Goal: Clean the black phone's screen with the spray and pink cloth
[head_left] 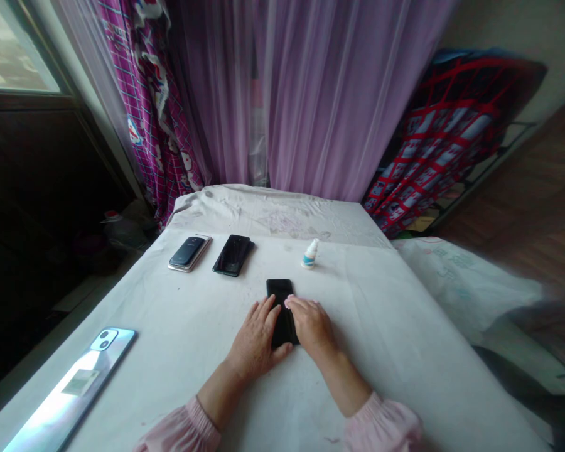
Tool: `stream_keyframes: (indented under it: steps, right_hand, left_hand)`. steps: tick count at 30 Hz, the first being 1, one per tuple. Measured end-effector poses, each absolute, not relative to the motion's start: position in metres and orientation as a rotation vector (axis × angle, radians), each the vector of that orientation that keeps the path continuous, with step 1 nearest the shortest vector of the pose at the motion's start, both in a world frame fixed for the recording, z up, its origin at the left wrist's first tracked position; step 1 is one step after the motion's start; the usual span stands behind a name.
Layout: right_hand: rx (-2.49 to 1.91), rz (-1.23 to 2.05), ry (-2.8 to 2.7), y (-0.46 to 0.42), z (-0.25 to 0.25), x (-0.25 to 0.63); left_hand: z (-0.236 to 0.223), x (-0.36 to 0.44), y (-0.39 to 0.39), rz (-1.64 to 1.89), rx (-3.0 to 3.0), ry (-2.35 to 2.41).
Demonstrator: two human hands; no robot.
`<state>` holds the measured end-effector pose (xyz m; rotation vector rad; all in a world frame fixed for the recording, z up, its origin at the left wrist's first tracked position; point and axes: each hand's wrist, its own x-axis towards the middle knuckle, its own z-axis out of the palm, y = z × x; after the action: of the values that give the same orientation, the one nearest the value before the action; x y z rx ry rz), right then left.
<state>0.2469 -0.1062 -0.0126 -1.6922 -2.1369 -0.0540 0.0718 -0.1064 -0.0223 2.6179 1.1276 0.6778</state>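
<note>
Black phone: lay flat on the bench, which backed it.
Left hand: fingers slightly spread, rested along its left side, seemingly against sliding.
Right hand: fingers pinched a pink wad at its right edge.

- Centre phone?
- Black. Pink wad, plain pink sleeves.
- Bottle?
- White, blue label.
- Left stack?
- Dark blue on pale.
- Second stack?
- Black.
- Big phone?
- Shiny, pale blue to silver.
- Tablecloth?
- White, faint purple floral at the far end.
- Behind?
- Sheer curtain, plain lilac. Side curtain, magenta with white grid lines and cartoon figures.
- And the right-hand cloth?
- Red grid over black and white blocks.
</note>
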Motion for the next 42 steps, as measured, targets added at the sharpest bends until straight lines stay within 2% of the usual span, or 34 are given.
stream_keyframes:
  steps: [10,15,19,28,33,38,42]
  right_hand:
    - [-1.746,0.039,-2.152,-0.053,-0.002,0.245]
    - [-1.772,0.044,-2.167,-0.061,0.004,0.256]
    - [-1.811,0.038,-2.167,-0.082,0.005,0.263]
    - [-1.863,-0.055,-2.135,-0.099,-0.001,0.261]
    - [-1.828,-0.094,-2.174,-0.106,0.0,0.241]
    - [-1.625,-0.101,-2.243,-0.114,-0.005,0.225]
    - [-1.674,-0.097,-2.214,-0.1,-0.002,0.242]
  left_hand:
    - [-0.03,0.072,-0.104,0.681,2.603,1.117]
    - [-0.015,0.051,-0.093,0.475,2.57,1.001]
    - [-0.005,0.034,-0.093,0.386,2.517,1.183]
    - [-0.027,0.059,-0.111,0.546,2.42,1.721]
    - [-0.031,0.052,-0.11,0.683,2.408,1.751]
    - [-0.029,0.052,-0.11,0.679,2.409,1.718]
    - [-0.028,0.052,-0.11,0.649,2.41,1.707]
